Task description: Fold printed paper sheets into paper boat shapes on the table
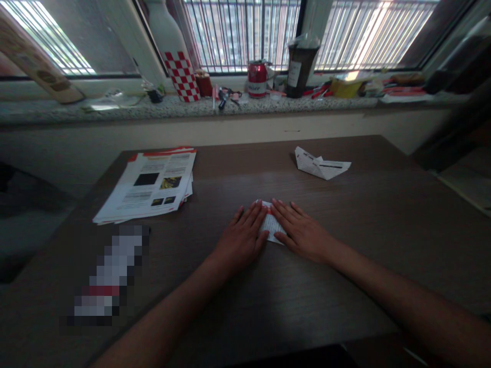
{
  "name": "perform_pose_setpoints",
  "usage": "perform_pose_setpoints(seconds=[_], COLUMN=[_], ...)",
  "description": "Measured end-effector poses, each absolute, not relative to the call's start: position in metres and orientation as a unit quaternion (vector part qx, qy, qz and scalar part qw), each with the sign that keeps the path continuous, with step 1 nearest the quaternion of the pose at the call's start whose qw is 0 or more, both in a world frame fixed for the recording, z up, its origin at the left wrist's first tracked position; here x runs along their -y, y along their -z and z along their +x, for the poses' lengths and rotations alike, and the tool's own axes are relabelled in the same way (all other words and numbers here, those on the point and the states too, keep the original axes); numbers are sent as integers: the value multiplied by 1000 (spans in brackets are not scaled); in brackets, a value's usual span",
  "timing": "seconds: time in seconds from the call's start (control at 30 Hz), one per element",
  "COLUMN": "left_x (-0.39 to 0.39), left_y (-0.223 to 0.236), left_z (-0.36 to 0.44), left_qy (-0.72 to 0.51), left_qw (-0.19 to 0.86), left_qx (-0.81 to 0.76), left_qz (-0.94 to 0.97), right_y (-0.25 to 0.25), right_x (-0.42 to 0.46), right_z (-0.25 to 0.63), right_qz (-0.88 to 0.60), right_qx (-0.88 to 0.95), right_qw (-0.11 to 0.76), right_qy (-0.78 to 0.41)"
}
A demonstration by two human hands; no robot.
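A small folded piece of printed paper [272, 228] with a red strip lies flat near the middle of the table. My left hand [242, 234] rests flat over its left side, fingers stretched out. From the other side, my right hand [301, 231] lies flat on its right part, fingers extended as well. Both hands hide much of the paper's outline. Farther back to the right sits a folded paper boat [324, 166], made of printed white paper.
A stack of printed sheets [149, 189] lies at the table's back left. In front of it is a pixelated oblong object [109, 276]. Along the windowsill stand a checkered bottle [182, 71], a red can [257, 79], a dark cup [301, 69] and small clutter.
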State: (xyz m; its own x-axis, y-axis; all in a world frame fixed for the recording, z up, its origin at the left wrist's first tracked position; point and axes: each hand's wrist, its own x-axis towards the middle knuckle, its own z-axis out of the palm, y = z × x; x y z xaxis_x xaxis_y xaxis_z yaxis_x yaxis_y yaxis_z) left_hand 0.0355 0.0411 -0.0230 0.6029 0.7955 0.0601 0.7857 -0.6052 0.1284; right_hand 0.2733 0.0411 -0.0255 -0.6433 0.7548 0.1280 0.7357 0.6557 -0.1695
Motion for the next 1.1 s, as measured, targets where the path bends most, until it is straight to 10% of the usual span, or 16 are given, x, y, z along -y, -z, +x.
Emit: perform_pose_setpoints(seconds=[1.1], left_x=[-31], left_y=[26], left_z=[39], left_qy=[-101], left_qw=[65], left_qx=[-469], left_qz=[875], right_y=[22], right_x=[-38], right_z=[281], right_qz=[-378], right_qx=[910], right_qw=[134], right_qy=[-105])
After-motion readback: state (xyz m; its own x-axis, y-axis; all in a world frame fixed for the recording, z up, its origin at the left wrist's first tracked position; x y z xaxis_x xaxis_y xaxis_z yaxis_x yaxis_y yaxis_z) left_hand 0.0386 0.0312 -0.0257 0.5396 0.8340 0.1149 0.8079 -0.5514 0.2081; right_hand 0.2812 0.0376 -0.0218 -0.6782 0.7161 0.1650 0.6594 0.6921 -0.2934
